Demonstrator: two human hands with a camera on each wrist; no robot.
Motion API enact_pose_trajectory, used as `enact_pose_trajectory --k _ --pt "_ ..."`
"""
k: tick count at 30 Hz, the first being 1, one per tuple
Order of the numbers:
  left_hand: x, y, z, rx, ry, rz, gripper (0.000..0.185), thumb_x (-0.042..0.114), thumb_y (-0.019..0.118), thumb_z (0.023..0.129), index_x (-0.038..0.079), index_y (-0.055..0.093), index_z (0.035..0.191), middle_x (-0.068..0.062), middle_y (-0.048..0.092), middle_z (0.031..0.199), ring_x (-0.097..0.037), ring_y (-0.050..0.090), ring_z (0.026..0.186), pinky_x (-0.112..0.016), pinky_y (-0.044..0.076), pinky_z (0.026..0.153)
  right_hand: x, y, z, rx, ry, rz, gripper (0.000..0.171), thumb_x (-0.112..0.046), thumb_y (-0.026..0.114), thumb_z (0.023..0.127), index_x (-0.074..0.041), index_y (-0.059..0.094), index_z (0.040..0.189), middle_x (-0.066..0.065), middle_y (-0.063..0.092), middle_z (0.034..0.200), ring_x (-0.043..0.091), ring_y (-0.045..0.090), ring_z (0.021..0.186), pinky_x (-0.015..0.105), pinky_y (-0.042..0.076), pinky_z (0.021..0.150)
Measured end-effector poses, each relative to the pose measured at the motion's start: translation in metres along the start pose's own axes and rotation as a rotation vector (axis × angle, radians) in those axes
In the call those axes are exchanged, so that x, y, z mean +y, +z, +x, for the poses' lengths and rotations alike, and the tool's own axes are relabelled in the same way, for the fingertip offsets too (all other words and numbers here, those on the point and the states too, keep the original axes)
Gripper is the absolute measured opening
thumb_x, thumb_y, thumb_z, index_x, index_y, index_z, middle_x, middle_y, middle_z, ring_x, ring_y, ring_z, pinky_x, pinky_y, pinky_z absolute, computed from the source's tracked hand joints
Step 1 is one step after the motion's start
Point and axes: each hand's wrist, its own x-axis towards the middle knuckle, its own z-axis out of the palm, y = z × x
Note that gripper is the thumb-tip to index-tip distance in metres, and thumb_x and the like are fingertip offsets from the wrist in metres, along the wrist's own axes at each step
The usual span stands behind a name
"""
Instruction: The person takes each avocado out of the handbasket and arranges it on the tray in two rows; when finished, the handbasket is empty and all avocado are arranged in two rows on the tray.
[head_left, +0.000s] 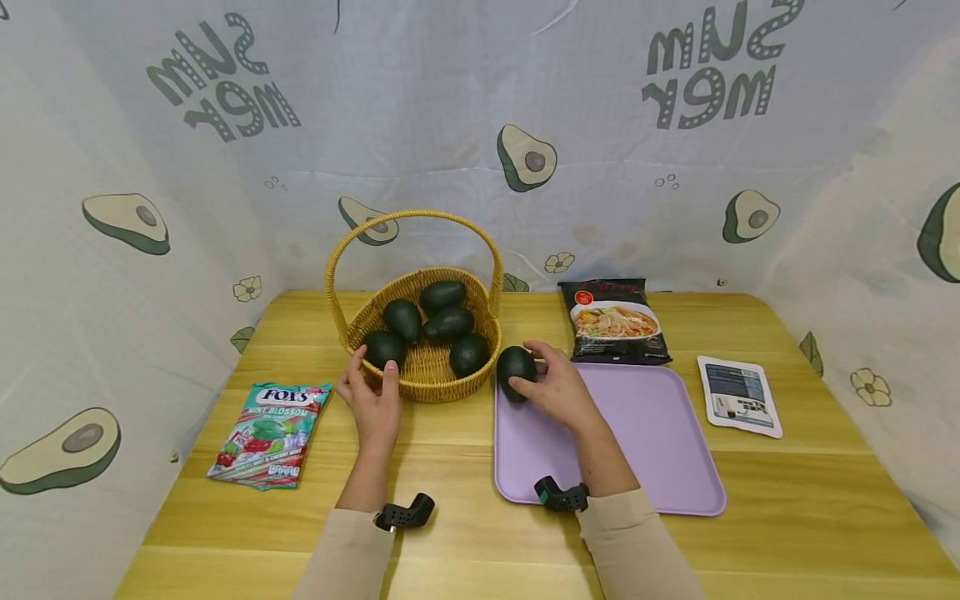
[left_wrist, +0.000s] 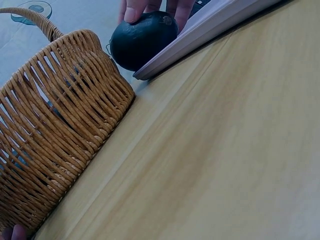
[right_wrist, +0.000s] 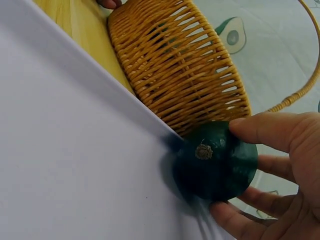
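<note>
A dark green avocado (head_left: 515,370) stands on the far left corner of the purple tray (head_left: 645,433), gripped by my right hand (head_left: 551,385) from the right; the right wrist view shows thumb and fingers curled round the avocado (right_wrist: 216,161). My left hand (head_left: 372,400) rests against the front rim of the wicker basket (head_left: 427,383), fingers straight, holding nothing. Several more avocados (head_left: 447,323) lie inside the basket. In the left wrist view the basket wall (left_wrist: 55,135) fills the left, with the held avocado (left_wrist: 142,40) beyond it at the tray edge (left_wrist: 200,37).
A Fox's candy bag (head_left: 272,432) lies front left on the wooden table (head_left: 450,533). A black noodle packet (head_left: 615,322) lies behind the tray and a white pouch (head_left: 740,395) to its right. Printed cloth walls enclose the table on three sides.
</note>
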Motion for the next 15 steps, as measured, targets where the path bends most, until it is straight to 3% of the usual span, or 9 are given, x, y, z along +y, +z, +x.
enact_pose_trajectory --k 7,15 --pt "0.0 0.0001 0.0001 0.009 -0.002 -0.003 0.055 0.048 0.059 0.086 0.034 0.039 0.135 -0.003 0.021 0.117 -0.019 0.042 0.093 -0.031 0.039 0.075 -0.0001 0.0011 0.001 0.005 0.02 0.0 0.067 -0.033 0.076 0.075 -0.014 0.047 0.133 0.013 0.05 0.12 0.026 0.054 0.102 0.042 0.044 0.083" --pt "0.0018 0.0001 -0.0008 0.007 0.006 0.005 0.056 0.049 0.059 0.086 0.032 0.039 0.136 -0.004 0.021 0.119 -0.02 0.042 0.096 -0.031 0.039 0.076 -0.005 -0.0048 -0.0021 0.018 0.025 -0.027 0.068 -0.039 0.073 0.076 -0.017 0.045 0.135 0.011 0.044 0.13 0.028 0.052 0.109 0.045 0.043 0.085"
